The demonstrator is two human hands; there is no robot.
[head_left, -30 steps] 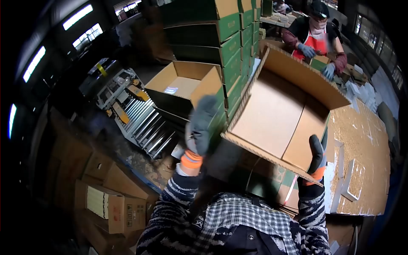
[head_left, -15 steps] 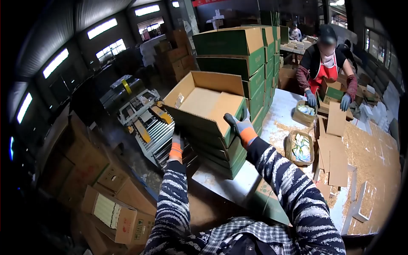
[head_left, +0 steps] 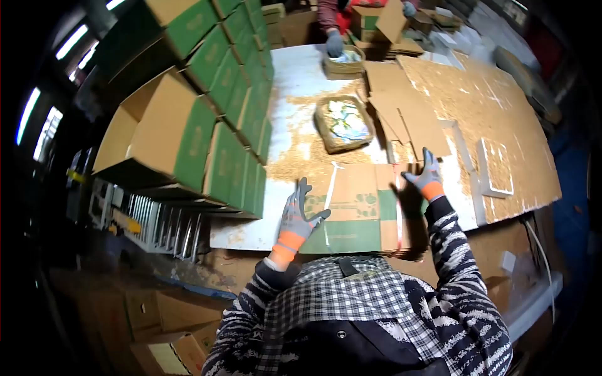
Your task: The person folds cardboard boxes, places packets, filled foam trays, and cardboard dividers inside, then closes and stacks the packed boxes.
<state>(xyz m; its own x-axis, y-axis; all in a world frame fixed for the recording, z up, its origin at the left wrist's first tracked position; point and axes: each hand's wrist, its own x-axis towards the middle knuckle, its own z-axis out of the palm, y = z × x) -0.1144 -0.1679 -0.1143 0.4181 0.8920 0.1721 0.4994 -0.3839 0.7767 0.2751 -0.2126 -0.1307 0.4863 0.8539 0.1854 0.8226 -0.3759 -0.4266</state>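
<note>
In grey gloves with orange cuffs, my left hand [head_left: 297, 218] is open, fingers spread, at the left edge of a bundle of flattened cardboard boxes [head_left: 354, 229]. The bundle lies near the table's front edge, brown and green, with a white strap [head_left: 331, 188] and a reddish-white strap [head_left: 398, 213] across it. Over its far right corner, my right hand [head_left: 426, 177] is also open, thumb and fingers apart. Whether either hand touches the cardboard I cannot tell. To the left, an open-topped green box [head_left: 153, 128] sits on a stack beside taller green stacks [head_left: 216, 81].
A basket of small packets [head_left: 343, 125] stands amid shavings on the white table [head_left: 241, 233]. Flat cardboard sheets [head_left: 407, 119] and a white tray-like frame [head_left: 495, 169] lie to the right. Across the table, a co-worker's gloved hand [head_left: 335, 44] is at another basket [head_left: 345, 67]. A roller conveyor [head_left: 166, 225] is at lower left.
Both hands have let go of the open green box, which now rests on the left stack. My view and hands have turned right and down to the flattened boxes.
</note>
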